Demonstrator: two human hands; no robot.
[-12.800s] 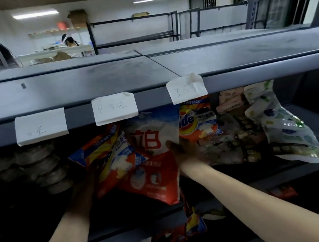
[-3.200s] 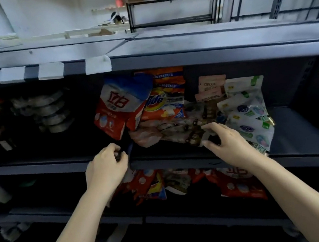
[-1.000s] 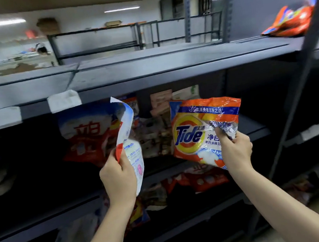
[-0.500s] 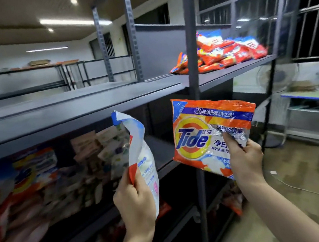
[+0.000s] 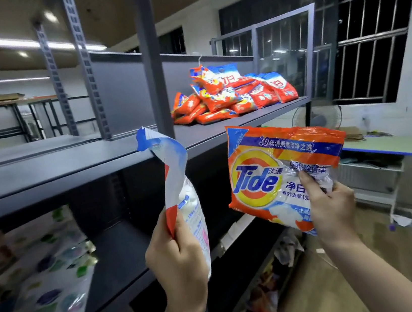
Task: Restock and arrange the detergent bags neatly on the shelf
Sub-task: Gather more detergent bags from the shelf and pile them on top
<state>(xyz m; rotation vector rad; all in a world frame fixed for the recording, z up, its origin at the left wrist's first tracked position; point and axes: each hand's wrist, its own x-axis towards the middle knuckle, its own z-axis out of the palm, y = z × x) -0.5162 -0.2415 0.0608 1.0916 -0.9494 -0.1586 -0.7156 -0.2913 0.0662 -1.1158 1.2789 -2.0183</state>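
Head view. My left hand (image 5: 178, 260) is raised in front of the shelving, forearm rising from the lower edge of the frame. Its fingers and thumb are curled around the lower part of a white, blue and red detergent bag (image 5: 183, 198), which I hold edge-on and upright; the bag's blue top corner reaches level with the front lip of the upper shelf (image 5: 73, 163).

My right hand (image 5: 332, 206) is raised to the same height, well apart from the left. It grips the lower right corner of an orange Tide bag (image 5: 278, 172): the thumb presses on the printed front, the remaining fingers are behind and hidden. The bag faces me, tilted slightly, and hangs in the air in front of the shelf edge, touching no shelf.

Surroundings: a pile of red and orange detergent bags (image 5: 230, 94) lies on the far right end of the upper shelf, beyond a vertical steel post (image 5: 150, 58) that stands between my two hands and the pile. On the lower shelf at left lie blurred white packets with coloured dots (image 5: 45, 279). A standing fan (image 5: 318, 116) and a blue-edged table (image 5: 381, 147) are at right, near barred windows (image 5: 368, 35).
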